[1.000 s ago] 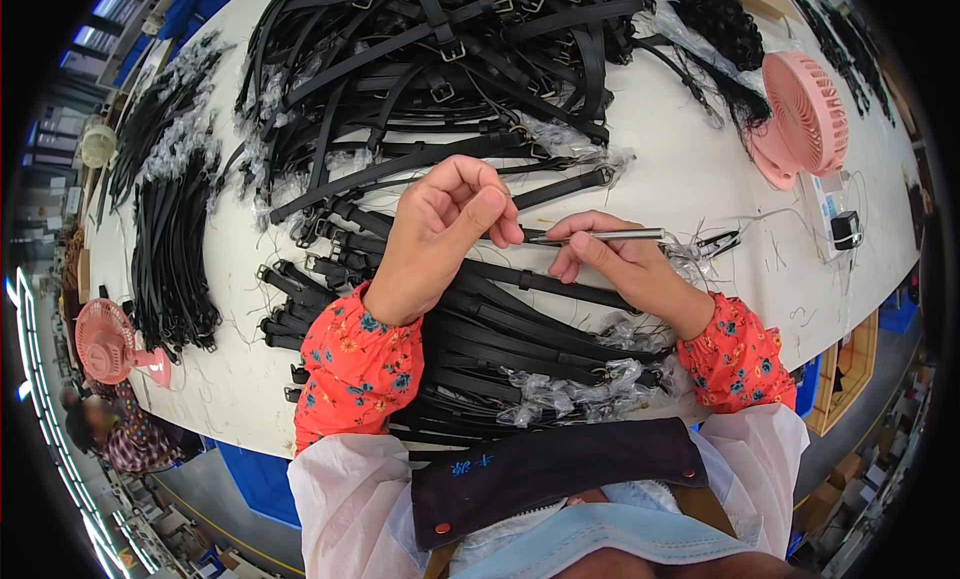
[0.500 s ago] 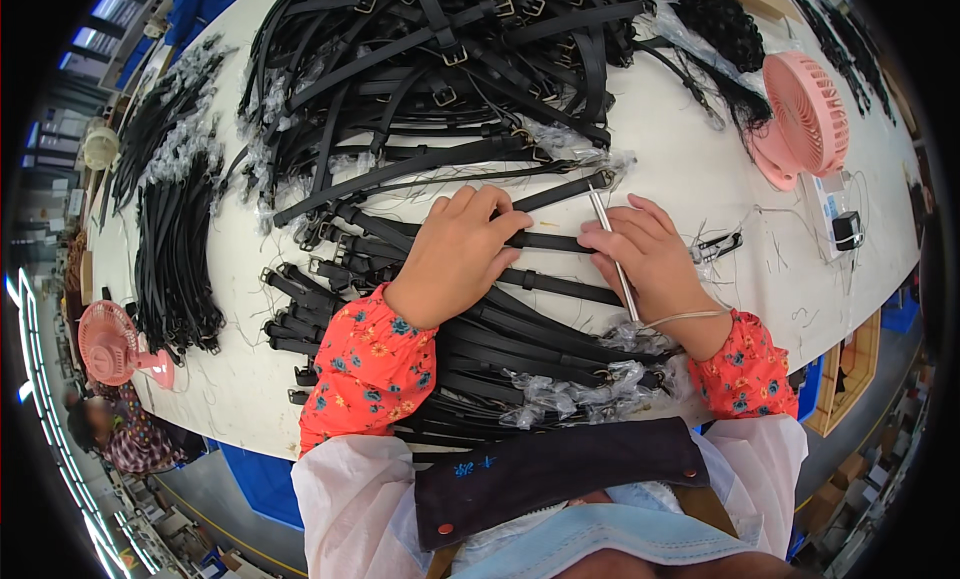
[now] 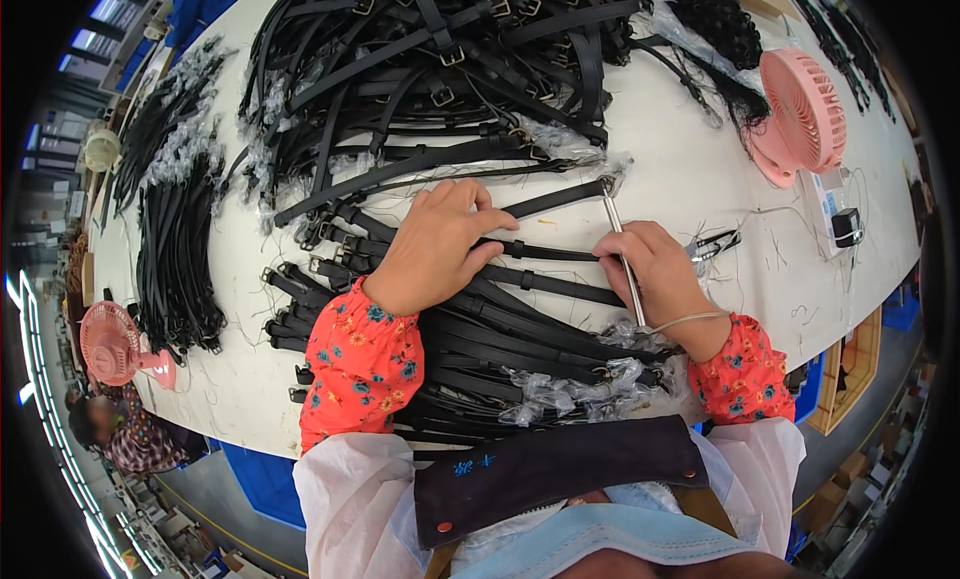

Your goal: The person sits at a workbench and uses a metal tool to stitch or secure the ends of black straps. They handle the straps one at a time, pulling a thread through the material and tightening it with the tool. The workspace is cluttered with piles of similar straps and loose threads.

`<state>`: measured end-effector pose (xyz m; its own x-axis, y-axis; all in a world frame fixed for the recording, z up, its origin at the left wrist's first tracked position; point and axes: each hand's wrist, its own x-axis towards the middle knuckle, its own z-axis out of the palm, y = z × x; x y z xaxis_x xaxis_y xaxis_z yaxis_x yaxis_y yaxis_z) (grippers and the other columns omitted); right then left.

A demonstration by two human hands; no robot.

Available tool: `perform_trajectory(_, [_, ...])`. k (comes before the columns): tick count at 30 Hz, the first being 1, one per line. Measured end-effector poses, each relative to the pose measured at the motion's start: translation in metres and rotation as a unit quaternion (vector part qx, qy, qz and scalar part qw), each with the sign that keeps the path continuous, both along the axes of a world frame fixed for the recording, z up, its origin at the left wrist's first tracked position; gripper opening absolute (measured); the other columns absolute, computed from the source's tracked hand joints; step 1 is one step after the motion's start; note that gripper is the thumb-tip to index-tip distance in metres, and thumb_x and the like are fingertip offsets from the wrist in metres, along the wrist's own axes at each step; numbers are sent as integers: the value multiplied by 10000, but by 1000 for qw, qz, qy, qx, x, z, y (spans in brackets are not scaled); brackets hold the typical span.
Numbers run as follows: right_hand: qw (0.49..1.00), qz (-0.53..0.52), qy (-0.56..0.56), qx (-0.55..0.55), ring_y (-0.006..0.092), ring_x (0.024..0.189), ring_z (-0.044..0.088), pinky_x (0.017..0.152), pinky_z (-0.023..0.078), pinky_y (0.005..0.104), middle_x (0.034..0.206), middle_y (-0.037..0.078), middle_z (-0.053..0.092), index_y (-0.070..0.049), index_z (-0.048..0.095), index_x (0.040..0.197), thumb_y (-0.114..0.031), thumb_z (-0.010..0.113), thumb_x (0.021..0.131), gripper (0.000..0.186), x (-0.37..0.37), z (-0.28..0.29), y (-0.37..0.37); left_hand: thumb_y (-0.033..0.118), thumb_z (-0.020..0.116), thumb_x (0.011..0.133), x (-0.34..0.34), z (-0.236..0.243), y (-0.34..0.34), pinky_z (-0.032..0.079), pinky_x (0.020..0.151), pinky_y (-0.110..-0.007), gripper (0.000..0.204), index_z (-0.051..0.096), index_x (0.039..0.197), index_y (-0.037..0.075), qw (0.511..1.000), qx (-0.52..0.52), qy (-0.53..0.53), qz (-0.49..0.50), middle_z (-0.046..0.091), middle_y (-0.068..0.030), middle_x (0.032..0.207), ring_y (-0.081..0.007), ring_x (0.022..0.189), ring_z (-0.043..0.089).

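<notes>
My left hand (image 3: 435, 247) lies flat, fingers together, pressing on a black strap (image 3: 545, 251) that runs across a fan of black straps (image 3: 480, 349) in front of me. My right hand (image 3: 660, 279) grips a thin metal rod tool (image 3: 622, 249), held upright with its tip near the end of another strap (image 3: 560, 196) at the top. Both sleeves are red with a flower print.
A big heap of black buckled straps (image 3: 430, 69) fills the far table. More strap bundles (image 3: 175, 239) lie at the left. A pink fan (image 3: 800, 114) stands at the right, with small scissors (image 3: 715, 244) beside my right hand. Another pink fan (image 3: 110, 344) and a person sit at lower left.
My right hand turned the metal rod from lying sideways to standing upright. My left hand flattened down onto the strap and slid slightly right.
</notes>
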<state>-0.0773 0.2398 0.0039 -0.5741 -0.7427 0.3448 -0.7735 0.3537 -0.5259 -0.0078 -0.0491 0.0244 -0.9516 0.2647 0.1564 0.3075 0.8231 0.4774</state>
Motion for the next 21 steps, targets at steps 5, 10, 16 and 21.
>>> perform_trajectory(5, [1000,-2,1,-28,332,806,614,702,508,396,857,119,621,-89,623,999,42,714,820,240,-3,0,0,108,759,843,-6,-4,1,441,856,-406,131,758,971,83,998,26,-61,-15,635,-71,914,-287,934,611])
perform_trajectory(10, [999,10,-35,-3,322,821,642,696,536,407,902,108,640,-84,633,1047,25,695,847,236,-3,2,1,47,737,846,-6,-13,-3,503,698,-346,100,729,937,8,991,106,-76,3,667,-98,881,-278,751,654])
perform_trajectory(16, [1000,16,-21,-3,317,824,644,686,537,404,902,99,631,-81,631,1051,12,702,851,231,-3,-1,1,26,699,891,-9,-8,0,488,633,-280,46,708,921,-8,985,162,-59,-5,691,-96,904,-175,692,642])
perform_trajectory(21, [1000,17,-25,-2,320,835,643,694,538,408,911,101,626,-82,632,1055,2,699,859,224,-3,-1,1,75,597,1012,-9,-7,10,457,620,-227,80,607,994,-2,910,371,-185,12,682,-30,889,-62,687,558])
